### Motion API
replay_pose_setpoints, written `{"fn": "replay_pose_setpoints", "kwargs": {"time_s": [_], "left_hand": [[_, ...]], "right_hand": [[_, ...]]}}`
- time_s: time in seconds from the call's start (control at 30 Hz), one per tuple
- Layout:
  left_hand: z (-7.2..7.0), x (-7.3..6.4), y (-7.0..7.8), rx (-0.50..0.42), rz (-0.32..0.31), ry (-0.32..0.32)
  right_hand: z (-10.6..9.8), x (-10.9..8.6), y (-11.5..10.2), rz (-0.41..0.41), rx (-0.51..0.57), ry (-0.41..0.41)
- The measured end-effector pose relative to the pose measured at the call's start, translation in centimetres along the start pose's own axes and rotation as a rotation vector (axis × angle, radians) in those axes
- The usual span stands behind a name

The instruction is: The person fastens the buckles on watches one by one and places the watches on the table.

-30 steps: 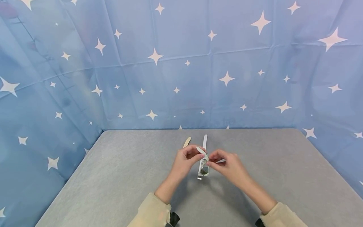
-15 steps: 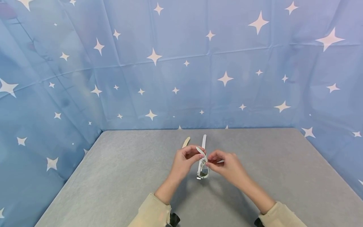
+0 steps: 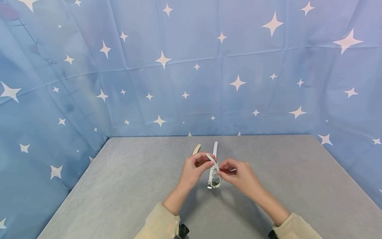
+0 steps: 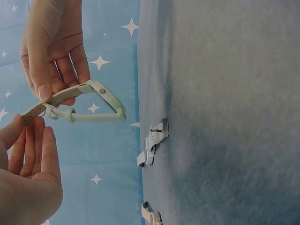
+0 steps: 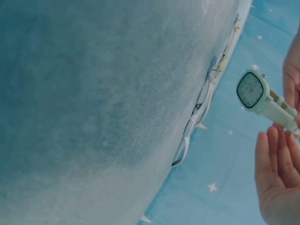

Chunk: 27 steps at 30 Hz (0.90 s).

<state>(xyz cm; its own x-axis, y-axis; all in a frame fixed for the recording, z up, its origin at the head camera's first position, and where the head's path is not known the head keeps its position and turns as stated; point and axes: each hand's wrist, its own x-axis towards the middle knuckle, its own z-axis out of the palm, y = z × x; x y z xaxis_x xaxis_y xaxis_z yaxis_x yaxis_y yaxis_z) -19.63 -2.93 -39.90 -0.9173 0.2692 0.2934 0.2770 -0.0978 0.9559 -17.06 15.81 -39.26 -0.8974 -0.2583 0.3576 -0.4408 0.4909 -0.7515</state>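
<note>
A pale green wristwatch (image 5: 251, 90) is held up over the table, its strap joined into a loop with the dial end hanging down. My left hand (image 3: 193, 168) pinches the loose strap tail, which sticks up past its thumb. My right hand (image 3: 242, 172) pinches the strap by the buckle and keeper loops, thumb on the outer side, as the left wrist view shows. A white watch (image 4: 152, 140) lies on the table just behind and below, partly covered in the head view. Beyond my left hand lies a beige watch strap (image 3: 196, 149), mostly hidden there.
The grey table (image 3: 119, 186) spreads out on both sides of my hands. A blue curtain with white stars (image 3: 191, 99) hangs along its back edge and left side. Dark wrist bands (image 3: 182, 230) show at both sleeve cuffs.
Both hands stay almost in place on the strap. The hanging watch dial shifts and tilts slightly between them.
</note>
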Motion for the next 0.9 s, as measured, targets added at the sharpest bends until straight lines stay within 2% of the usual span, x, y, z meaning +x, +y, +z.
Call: {"fn": "replay_pose_setpoints", "kwargs": {"time_s": [0.2,0.43,0.7,0.9], "left_hand": [[-0.25,0.03,-0.05,0.018,-0.029,-0.019],[-0.7,-0.18,-0.18,0.11,-0.086,-0.071],[-0.84,-0.29,-0.66,0.094,-0.186,-0.127],[-0.82,-0.35,-0.7,0.109,-0.228,-0.173]], "right_hand": [[0.03,0.11,0.18,-0.014,-0.021,0.015],[0.08,0.18,0.22,-0.011,-0.001,0.01],[0.15,0.18,0.2,-0.032,0.005,0.027],[0.12,0.16,0.25,-0.038,0.01,0.029]]}}
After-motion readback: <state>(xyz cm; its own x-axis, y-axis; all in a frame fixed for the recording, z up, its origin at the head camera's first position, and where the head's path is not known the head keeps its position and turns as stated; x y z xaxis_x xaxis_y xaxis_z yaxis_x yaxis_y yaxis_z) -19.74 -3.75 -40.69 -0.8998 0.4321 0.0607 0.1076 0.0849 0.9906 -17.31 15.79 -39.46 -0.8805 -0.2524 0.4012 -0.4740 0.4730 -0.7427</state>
